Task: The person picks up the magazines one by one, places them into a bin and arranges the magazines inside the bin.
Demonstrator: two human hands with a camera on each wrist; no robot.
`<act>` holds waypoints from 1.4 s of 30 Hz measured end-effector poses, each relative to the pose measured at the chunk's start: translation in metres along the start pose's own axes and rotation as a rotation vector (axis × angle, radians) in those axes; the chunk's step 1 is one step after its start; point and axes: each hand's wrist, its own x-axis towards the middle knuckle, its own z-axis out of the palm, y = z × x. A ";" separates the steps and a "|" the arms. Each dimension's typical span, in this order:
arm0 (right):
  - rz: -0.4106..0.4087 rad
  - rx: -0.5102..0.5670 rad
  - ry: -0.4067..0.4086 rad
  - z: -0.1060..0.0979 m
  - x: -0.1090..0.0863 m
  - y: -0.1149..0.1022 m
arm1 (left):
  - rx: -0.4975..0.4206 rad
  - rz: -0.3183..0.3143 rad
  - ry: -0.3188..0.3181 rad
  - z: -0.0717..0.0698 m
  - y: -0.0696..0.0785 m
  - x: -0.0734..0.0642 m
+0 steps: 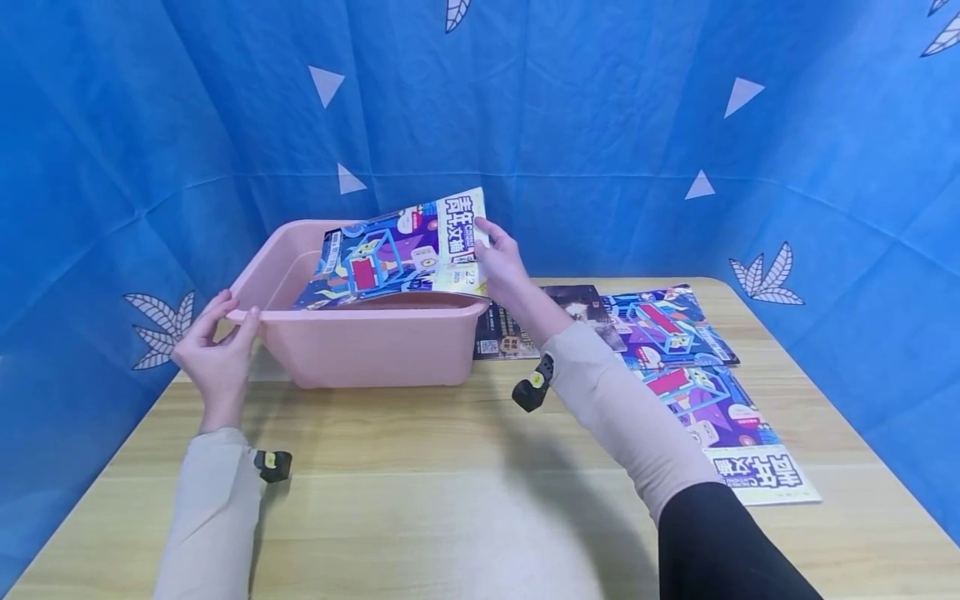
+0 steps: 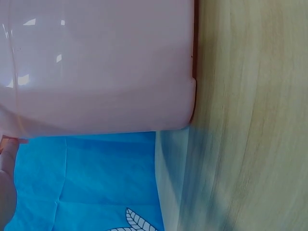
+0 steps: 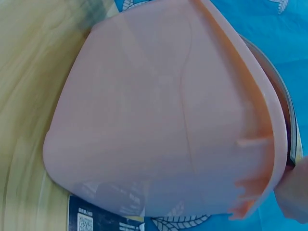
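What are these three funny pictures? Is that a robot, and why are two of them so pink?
No robot here, just a person's two bare hands! The big picture comes from a camera on the person's head, looking forward and down. The pink ones come from little cameras on each wrist, so close that the pink tub fills most of the view.

The left hand holds the tub's rim. The right hand holds one end of a colourful magazine, tilted over the tub's opening.

On the wooden table, beside the tub, lie a dark magazine and two more colourful ones. A blue cloth hangs behind.
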 end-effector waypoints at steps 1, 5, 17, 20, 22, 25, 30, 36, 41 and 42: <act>-0.001 -0.002 0.005 0.003 0.001 0.000 | 0.006 -0.003 0.000 0.000 0.000 0.000; 0.008 -0.013 0.011 0.014 0.003 0.001 | 0.013 -0.008 0.000 -0.001 0.000 0.001; 0.024 -0.136 -0.024 0.030 0.005 0.009 | -0.012 0.043 0.016 0.000 -0.001 0.002; 0.048 -0.155 -0.029 0.033 0.008 0.010 | 0.011 0.052 0.013 -0.001 0.000 0.002; 0.063 -0.164 -0.031 0.035 0.009 0.011 | 0.010 0.051 0.010 -0.001 0.000 0.002; 0.102 -0.137 -0.070 0.039 0.009 0.012 | 0.018 0.053 0.000 -0.001 0.001 0.002; 0.143 -0.107 -0.151 0.042 0.006 0.014 | 0.024 0.055 -0.005 -0.001 0.000 0.001; 0.118 -0.410 -0.281 0.037 0.004 0.010 | 0.025 0.051 -0.005 -0.001 -0.001 0.000; -0.073 -0.775 -0.311 0.030 0.002 0.001 | 0.000 0.054 0.001 0.000 -0.002 0.002; -0.108 -0.793 -0.321 0.029 0.001 -0.001 | -0.003 0.059 0.008 0.000 -0.002 0.002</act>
